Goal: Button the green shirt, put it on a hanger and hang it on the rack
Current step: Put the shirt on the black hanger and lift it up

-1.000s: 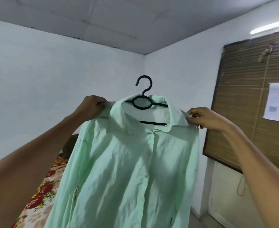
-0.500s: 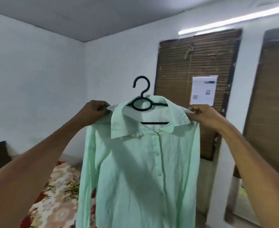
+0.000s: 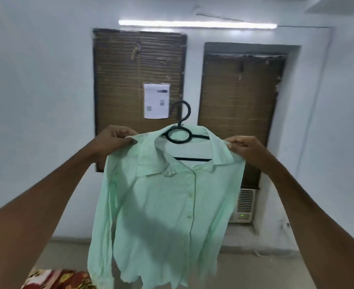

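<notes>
- Up close, the fingers (image 3: pixel 128 136) of the left hand (image 3: pixel 113 138) are pinched together on the shirt's left shoulder seam, and those of the right hand (image 3: pixel 244 146) are clamped on the other shoulder, just beside the collar tip.
- Between the two hands the green shirt (image 3: pixel 163 205) hangs in the air at chest height, its front facing the camera, sleeves dangling loose at either side.
- A black plastic hanger (image 3: pixel 180 134) sits inside the collar; its ring and crossbar show in the neck opening and its hook stands free above the fabric.
- Progress, as I judge it: the placket looks closed down the visible buttons, though the top of the collar gapes open, and the hanger is in. What remains is the hanging itself.
- No rack is in view, so how far away it is cannot be told.
- Beyond the shirt is a white wall with two bamboo blinds (image 3: pixel 138 80), a printed sheet (image 3: pixel 156 101) pinned to the left one, a tube light (image 3: pixel 197 24) above and an air-conditioner unit (image 3: pixel 243 207) low on the wall.
- A floral bedspread (image 3: pixel 57 279) edges the bottom left, over a bare floor.
</notes>
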